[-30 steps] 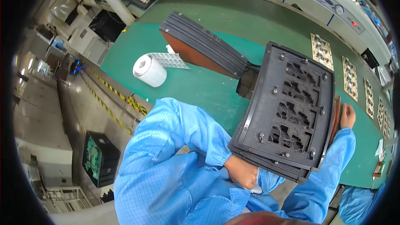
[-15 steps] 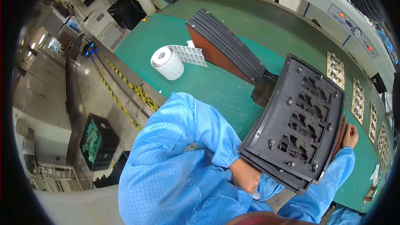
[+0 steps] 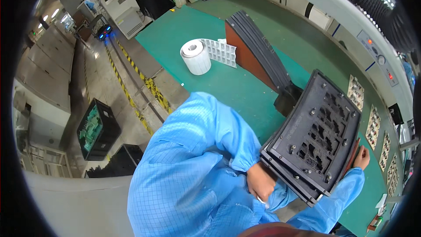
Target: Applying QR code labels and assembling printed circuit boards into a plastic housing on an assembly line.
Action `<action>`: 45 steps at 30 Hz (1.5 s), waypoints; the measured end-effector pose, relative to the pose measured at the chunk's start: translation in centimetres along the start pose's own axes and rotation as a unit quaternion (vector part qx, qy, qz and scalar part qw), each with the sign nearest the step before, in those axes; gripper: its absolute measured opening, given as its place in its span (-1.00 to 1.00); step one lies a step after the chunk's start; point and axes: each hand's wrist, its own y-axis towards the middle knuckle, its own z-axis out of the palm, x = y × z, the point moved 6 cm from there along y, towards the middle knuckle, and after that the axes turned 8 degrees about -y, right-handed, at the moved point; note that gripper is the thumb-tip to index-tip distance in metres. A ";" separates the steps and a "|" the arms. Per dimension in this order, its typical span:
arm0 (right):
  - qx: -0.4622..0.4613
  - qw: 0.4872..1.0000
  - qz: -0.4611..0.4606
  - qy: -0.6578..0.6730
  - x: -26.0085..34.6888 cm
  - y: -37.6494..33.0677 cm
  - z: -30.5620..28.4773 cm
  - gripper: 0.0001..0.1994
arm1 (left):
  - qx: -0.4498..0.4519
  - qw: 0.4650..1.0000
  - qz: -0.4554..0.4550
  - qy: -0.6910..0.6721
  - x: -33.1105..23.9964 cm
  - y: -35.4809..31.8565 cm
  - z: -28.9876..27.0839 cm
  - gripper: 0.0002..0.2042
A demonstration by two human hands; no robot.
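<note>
A stack of black fixture trays point(image 3: 291, 125) leans tilted in front of me. The top tray has irregular cut-outs and metal screws. My right hand point(image 3: 362, 158) grips the stack's far right side, its fingers curled at a reddish-brown edge. Below the stack's lower left edge is my left hand point(image 3: 262, 182), fingers curled in. A bit of white shows by those fingers, too small to name, and the fingertips are hidden. Beyond the stack stands another black-ribbed tray point(image 3: 258, 46) with a reddish-brown face, on edge on the green mat point(image 3: 239, 92).
A roll of white labels point(image 3: 196, 63) trails its strip towards the standing tray. Along the right lie several populated circuit boards point(image 3: 373, 127). A control panel point(image 3: 377, 55) is at the back right. On the floor at left sits a black bin point(image 3: 107, 127) holding green pieces.
The view has shifted, so the mat, label roll and floor bin appear in different places. The tray stack sits slightly lower in view. Both hands keep about the same places by the stack.
</note>
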 end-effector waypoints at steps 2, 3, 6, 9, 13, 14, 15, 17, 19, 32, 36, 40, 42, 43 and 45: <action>-0.019 0.997 0.001 0.074 1.6 -0.3 -1.3 -0.72 | -0.024 0.999 -0.024 -0.032 -1.2 0.1 -1.3 -0.79; -0.031 0.989 -0.003 0.141 3.0 -0.9 -2.6 -0.73 | -0.047 0.995 -0.053 -0.076 -2.2 0.1 -2.2 -0.79; -0.036 0.972 -0.022 0.232 17.1 -5.9 -8.7 -0.71 | -0.129 0.981 -0.108 -0.100 -6.5 -0.4 -5.9 -0.75; -0.054 0.938 -0.148 0.310 30.8 -14.3 -16.8 -0.61 | -0.259 0.946 -0.126 -0.146 -10.3 -0.6 -9.5 -0.72; 0.205 0.838 -0.423 0.276 44.7 -19.1 -17.3 -0.47 | -0.411 0.894 -0.160 -0.080 -14.5 -3.6 -14.0 -0.72; 0.251 0.822 -0.414 0.300 46.9 -19.4 -16.2 -0.50 | -0.451 0.879 -0.144 -0.049 -15.5 -4.5 -14.6 -0.58; 0.291 0.803 -0.410 0.319 48.6 -20.2 -15.6 -0.49 | -0.481 0.866 -0.126 -0.044 -16.6 -5.5 -15.1 -0.60; 0.280 0.771 -0.356 0.447 48.4 -21.8 -13.6 -0.40 | -0.469 0.874 -0.125 -0.030 -17.4 -6.9 -16.7 -0.60; 0.314 0.720 -0.322 0.529 50.2 -23.5 -11.9 -0.45 | -0.441 0.887 -0.129 -0.041 -18.4 -8.8 -17.3 -0.59; 0.298 0.851 -0.274 0.334 55.5 -27.8 4.0 -0.55 | -0.884 0.394 -0.250 0.018 -17.7 -47.2 -28.0 -0.73; 0.355 0.839 -0.207 0.357 55.8 -27.7 4.5 -0.52 | -0.878 0.372 -0.288 -0.085 -8.2 -57.5 -30.2 -0.69; 0.416 0.798 -0.031 0.435 54.9 -26.6 5.8 -0.46 | -0.843 0.365 -0.394 0.024 -5.2 -63.9 -35.0 -0.62; 0.402 0.791 -0.017 0.461 54.3 -27.0 5.1 -0.44 | -0.812 0.390 -0.433 0.040 -5.3 -66.3 -37.7 -0.41; 0.382 0.803 -0.015 0.457 53.1 -26.4 5.6 -0.43 | -0.824 0.380 -0.421 0.010 -2.5 -65.1 -39.2 -0.31; 0.391 0.798 0.010 0.459 52.2 -26.3 6.5 -0.40 | -0.820 0.387 -0.423 -0.004 -2.4 -65.6 -41.4 -0.35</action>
